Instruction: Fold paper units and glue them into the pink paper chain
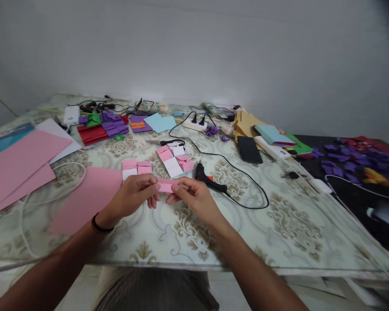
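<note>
A small folded pink paper strip (166,185) is stretched between my two hands, above the patterned tablecloth. My left hand (139,192) pinches its left end, and my right hand (191,193) pinches its right end. Just behind my hands lie small pink and white paper pieces (136,166) and a white card with pink pieces (173,164). A black glue gun (210,179) rests to the right of my right hand. A large pink sheet (87,201) lies flat left of my left hand.
Scissors (168,142), a power strip (195,124) and a black phone (250,149) lie farther back. A black cable curves right of the glue gun. Purple pieces (346,157) cover a dark surface at right. More pink sheets (22,162) lie at left.
</note>
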Motion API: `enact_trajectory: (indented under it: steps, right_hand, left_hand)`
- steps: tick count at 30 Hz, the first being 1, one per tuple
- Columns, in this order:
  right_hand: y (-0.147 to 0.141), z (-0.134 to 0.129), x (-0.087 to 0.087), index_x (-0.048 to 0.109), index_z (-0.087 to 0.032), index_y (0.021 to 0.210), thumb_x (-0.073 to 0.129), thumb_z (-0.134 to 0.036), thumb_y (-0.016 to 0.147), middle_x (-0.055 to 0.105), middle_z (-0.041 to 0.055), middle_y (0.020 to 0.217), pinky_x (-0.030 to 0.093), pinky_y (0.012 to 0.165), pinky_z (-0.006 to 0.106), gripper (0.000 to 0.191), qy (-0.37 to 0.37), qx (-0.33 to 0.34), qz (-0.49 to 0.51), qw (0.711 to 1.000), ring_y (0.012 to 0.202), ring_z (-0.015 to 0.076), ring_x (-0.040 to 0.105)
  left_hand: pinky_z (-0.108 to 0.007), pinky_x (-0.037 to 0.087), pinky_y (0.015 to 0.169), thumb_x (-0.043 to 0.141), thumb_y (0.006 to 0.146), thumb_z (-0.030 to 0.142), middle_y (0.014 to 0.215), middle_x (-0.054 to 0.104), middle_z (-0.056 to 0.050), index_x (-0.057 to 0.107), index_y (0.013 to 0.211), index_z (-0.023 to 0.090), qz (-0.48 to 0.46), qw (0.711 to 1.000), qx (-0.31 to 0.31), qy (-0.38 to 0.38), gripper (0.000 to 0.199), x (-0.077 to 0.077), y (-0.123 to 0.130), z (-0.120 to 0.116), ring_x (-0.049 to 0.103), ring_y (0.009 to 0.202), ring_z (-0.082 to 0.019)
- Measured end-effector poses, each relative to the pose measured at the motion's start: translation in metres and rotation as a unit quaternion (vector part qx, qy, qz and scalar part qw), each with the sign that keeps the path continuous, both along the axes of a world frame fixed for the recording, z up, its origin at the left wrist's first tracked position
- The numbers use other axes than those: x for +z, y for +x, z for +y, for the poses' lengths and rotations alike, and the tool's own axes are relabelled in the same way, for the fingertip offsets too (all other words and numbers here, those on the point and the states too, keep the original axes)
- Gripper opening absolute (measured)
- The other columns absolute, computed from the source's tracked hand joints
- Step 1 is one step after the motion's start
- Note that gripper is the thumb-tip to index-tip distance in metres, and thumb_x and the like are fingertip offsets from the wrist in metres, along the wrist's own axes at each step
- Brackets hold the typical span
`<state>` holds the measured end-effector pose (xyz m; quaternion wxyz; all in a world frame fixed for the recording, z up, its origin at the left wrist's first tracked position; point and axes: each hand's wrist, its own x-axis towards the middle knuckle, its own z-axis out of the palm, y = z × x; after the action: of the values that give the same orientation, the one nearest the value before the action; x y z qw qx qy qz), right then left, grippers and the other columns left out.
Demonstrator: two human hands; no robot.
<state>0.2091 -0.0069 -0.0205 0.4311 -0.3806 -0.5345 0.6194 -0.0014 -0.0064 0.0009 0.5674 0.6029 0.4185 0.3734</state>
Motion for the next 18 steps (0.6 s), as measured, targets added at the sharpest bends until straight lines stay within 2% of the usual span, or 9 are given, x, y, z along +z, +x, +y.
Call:
enact_trajectory:
  steps: [8, 11, 12, 14, 15, 18]
  right_hand:
    - [0.002, 0.0, -0.004, 0.071, -0.019, 0.085, 0.08, -0.055, 0.084, 0.078, 0.003, 0.072, 0.06, 0.069, 0.03, 0.037, 0.015, -0.016, -0.016, 1.0, 0.064, 0.0186, 0.076]
    - [0.002, 0.0, -0.004, 0.07, -0.018, 0.085, 0.08, -0.054, 0.084, 0.077, 0.0025, 0.07, 0.058, 0.067, 0.028, 0.037, 0.019, -0.019, -0.016, 1.0, 0.063, 0.0175, 0.075]
    - [0.001, 0.0, -0.004, 0.07, -0.018, 0.085, 0.08, -0.054, 0.085, 0.077, 0.0022, 0.07, 0.058, 0.067, 0.028, 0.037, 0.021, -0.02, -0.016, 0.999, 0.063, 0.0173, 0.075]
    - [0.001, 0.0, -0.004, 0.069, -0.019, 0.086, 0.079, -0.054, 0.086, 0.076, 0.0016, 0.068, 0.057, 0.068, 0.028, 0.036, 0.023, -0.019, -0.017, 0.999, 0.063, 0.0172, 0.075]
    - [0.002, 0.0, -0.004, 0.069, -0.019, 0.086, 0.079, -0.054, 0.086, 0.076, 0.0014, 0.068, 0.057, 0.068, 0.028, 0.036, 0.024, -0.018, -0.018, 0.999, 0.064, 0.0174, 0.075]
    - [0.002, 0.0, -0.003, 0.069, -0.019, 0.088, 0.079, -0.053, 0.086, 0.075, 0.0004, 0.068, 0.057, 0.068, 0.029, 0.035, 0.026, -0.02, -0.016, 0.999, 0.064, 0.0183, 0.075]
  left_hand:
    - [-0.023, 0.052, 0.051, 0.066, 0.089, 0.03, 0.064, 0.071, -0.002, 0.061, 0.072, 0.017, 0.0, 1.0, 0.001, -0.004, 0.023, -0.001, 0.0, 0.001, 0.066, 0.051, -0.013]
    - [-0.024, 0.054, 0.057, 0.064, 0.094, 0.028, 0.065, 0.07, 0.0, 0.066, 0.095, 0.016, 0.016, 0.999, -0.004, 0.028, 0.012, -0.006, -0.002, 0.0, 0.068, 0.057, -0.014]
    - [-0.024, 0.054, 0.059, 0.064, 0.095, 0.027, 0.067, 0.07, 0.0, 0.067, 0.108, 0.016, 0.019, 0.999, -0.007, 0.044, 0.017, -0.007, -0.002, -0.001, 0.069, 0.061, -0.015]
    - [-0.026, 0.056, 0.065, 0.067, 0.096, 0.027, 0.076, 0.072, -0.001, 0.062, 0.129, 0.018, 0.033, 0.996, -0.019, 0.077, 0.034, -0.009, -0.004, -0.002, 0.071, 0.069, -0.016]
    - [-0.027, 0.057, 0.069, 0.068, 0.096, 0.027, 0.085, 0.074, -0.003, 0.061, 0.133, 0.019, 0.039, 0.995, -0.026, 0.093, 0.039, -0.01, -0.004, -0.003, 0.072, 0.075, -0.016]
    - [-0.031, 0.061, 0.082, 0.071, 0.094, 0.025, 0.118, 0.073, -0.011, 0.066, 0.132, 0.021, 0.047, 0.988, -0.03, 0.144, 0.039, -0.01, -0.003, -0.003, 0.074, 0.096, -0.02]
